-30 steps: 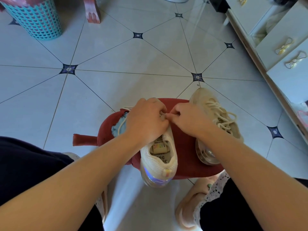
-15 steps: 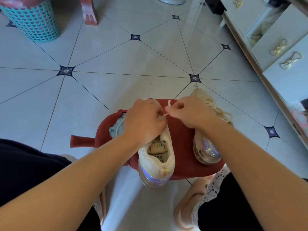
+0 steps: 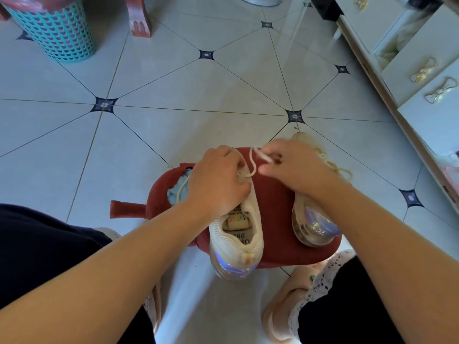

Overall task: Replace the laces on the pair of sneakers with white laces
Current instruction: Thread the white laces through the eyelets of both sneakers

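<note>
Left hand [image 3: 218,180] curled round cream mesh sneaker [image 3: 236,234] on round red padded stool [image 3: 275,209], right hand [image 3: 295,167] pinching its cream lace [image 3: 253,163]

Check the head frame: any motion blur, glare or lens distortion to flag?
Head view: right hand and the lace it pinches are motion-blurred; left hand on the sneaker is sharper; glare streaks the floor tiles top centre; wide-angle lens bows the cabinet edge.
</note>
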Demonstrator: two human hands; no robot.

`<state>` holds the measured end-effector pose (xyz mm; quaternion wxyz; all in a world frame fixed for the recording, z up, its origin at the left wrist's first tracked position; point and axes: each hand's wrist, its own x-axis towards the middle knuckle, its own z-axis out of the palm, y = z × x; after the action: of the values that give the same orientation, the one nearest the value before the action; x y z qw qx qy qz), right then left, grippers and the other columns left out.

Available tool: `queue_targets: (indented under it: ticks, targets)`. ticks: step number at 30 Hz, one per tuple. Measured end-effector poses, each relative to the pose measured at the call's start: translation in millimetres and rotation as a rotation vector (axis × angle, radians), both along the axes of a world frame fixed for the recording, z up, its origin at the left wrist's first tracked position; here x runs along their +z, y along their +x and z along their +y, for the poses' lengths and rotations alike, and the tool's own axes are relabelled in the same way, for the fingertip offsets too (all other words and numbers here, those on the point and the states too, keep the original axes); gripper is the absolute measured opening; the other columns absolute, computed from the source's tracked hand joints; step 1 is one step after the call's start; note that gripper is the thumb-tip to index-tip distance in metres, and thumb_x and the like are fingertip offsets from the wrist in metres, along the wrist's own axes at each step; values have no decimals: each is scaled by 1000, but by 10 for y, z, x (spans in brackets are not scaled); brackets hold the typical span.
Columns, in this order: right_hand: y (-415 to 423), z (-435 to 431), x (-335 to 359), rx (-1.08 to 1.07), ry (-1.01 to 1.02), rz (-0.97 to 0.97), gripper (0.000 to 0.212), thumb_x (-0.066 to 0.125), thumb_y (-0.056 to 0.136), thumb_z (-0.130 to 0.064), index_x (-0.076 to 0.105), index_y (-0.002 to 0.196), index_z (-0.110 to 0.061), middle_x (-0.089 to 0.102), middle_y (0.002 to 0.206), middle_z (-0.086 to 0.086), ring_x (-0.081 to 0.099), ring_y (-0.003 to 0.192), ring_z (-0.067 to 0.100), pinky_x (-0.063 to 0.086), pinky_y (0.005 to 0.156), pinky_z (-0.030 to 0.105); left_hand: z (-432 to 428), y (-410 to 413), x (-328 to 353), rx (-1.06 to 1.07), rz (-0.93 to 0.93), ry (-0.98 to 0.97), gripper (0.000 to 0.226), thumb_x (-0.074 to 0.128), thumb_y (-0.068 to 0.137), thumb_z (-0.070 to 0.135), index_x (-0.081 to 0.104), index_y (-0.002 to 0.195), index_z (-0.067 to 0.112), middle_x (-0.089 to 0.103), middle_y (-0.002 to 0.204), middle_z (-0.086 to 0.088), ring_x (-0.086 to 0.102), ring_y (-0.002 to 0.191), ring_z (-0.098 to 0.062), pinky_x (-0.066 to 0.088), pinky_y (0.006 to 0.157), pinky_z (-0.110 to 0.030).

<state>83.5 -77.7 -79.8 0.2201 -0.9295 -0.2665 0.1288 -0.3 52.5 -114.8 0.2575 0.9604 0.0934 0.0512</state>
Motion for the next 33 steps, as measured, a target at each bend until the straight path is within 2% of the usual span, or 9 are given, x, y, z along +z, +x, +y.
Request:
queue_targets:
  ticks: [4,7,9,13,20,24,25,28,33]
  targets:
    - [-194,127,-189,143,-159,-139,7,56,88,-25,56,89,-19,57,91,-1,55,93,21,36,71,27,-25,4,3,11,-17,17,33,58,81,40,58,107,20,52,115,4,44,105,-17,37,78,-29]
    - [-144,105,-89,125,-206,-235,5,50,89,-19,53,91,-17,48,89,1,56,90,26,37,67,31,-10,-1,8,4,-13,10,27,59,81,35,59,104,21,52,113,5,45,104,-16,36,76,-26]
    - [-45,19,73,36,-232,-365,15,46,87,-10,54,99,-15,49,98,5,56,88,30,37,65,33,8,1,4,2,-5,18,27,59,80,33,58,105,23,52,113,7,45,104,-15,34,76,-25]
    - [131,-191,466,-211,-125,-517,13,46,87,-5,45,82,-17,39,86,1,42,69,24,29,59,31,2,3,3,5,10,17,31,59,79,35,57,108,24,51,115,8,44,106,-14,34,79,-25]
    - [184,-251,551,-260,-80,-474,11,49,88,-5,52,84,-16,47,86,1,42,75,17,29,64,29,28,-55,39,38,-12,-53,38,62,77,41,57,110,22,51,116,6,45,107,-17,41,86,-31]
    - [29,-107,302,-19,-236,-147,10,59,86,-26,53,78,-23,51,85,-2,48,82,20,31,69,28,42,-87,27,18,-5,-75,31,63,78,40,61,104,24,52,114,5,45,107,-17,42,86,-33]
    - [-48,-43,203,36,-231,-84,6,62,84,-30,57,84,-26,52,89,-3,49,85,18,32,71,27,36,-86,22,14,-16,-81,31,62,78,41,61,104,23,53,113,4,45,106,-18,42,86,-33]
    - [-195,99,-23,50,-151,-46,34,61,86,-32,58,118,-21,59,109,0,55,102,19,34,78,25,14,-62,11,13,-31,-52,34,60,79,41,61,105,20,53,112,1,46,105,-20,42,84,-34]
    - [-223,152,-151,67,-238,-130,23,54,90,-34,60,99,-14,62,102,4,56,97,23,38,75,29,5,-28,-3,8,-19,-33,31,58,80,41,61,104,21,53,113,1,46,106,-20,36,78,-28]
